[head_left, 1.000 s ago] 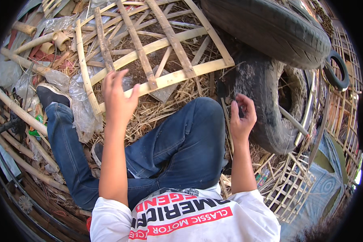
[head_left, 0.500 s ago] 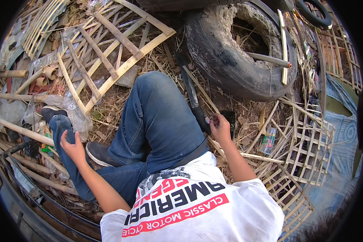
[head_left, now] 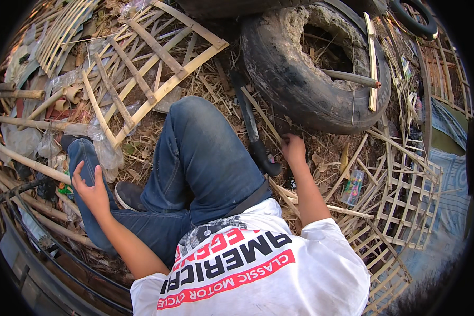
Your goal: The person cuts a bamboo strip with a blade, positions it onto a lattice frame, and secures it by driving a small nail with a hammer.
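My right hand reaches down to the ground between my raised knee and the big tyre. Its fingers are bent together at the near end of a thin bamboo strip; whatever lies between the fingertips is hidden. Just left of it lies a machete with a long dark blade and a curved black handle, which no hand touches. Over my left leg, my left hand hovers with its fingers apart, holding nothing.
A large worn tyre lies ahead, a bamboo stick across its hole. Bamboo lattice rests at the far left, more lattice at the right beside blue cloth. A clear plastic cup sits nearer. A black metal frame borders the left.
My right hand has moved forward, away from the machete's handle, towards the near end of the bamboo strip. My left hand has shifted slightly to the left, its fingers still apart.
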A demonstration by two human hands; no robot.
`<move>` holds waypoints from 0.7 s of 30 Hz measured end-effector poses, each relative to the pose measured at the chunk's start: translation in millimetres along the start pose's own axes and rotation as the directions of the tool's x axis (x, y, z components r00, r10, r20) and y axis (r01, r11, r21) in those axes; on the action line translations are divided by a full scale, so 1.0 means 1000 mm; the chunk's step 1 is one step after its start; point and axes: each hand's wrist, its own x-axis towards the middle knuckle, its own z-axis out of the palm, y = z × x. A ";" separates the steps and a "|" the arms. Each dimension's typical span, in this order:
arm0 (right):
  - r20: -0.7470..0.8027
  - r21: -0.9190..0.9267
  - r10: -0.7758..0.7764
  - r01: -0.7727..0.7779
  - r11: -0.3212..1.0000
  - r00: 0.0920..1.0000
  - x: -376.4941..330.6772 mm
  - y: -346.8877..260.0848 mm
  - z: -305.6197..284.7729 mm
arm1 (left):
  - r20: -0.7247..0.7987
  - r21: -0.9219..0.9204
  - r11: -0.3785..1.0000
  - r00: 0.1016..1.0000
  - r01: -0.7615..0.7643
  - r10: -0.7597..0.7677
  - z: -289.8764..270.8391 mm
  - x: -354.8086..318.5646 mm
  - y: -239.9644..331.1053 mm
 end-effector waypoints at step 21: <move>0.043 -0.057 -0.003 0.005 0.998 0.999 0.007 -0.003 -0.003 | 0.126 -0.113 0.993 0.991 -0.022 0.037 0.041 0.010 0.037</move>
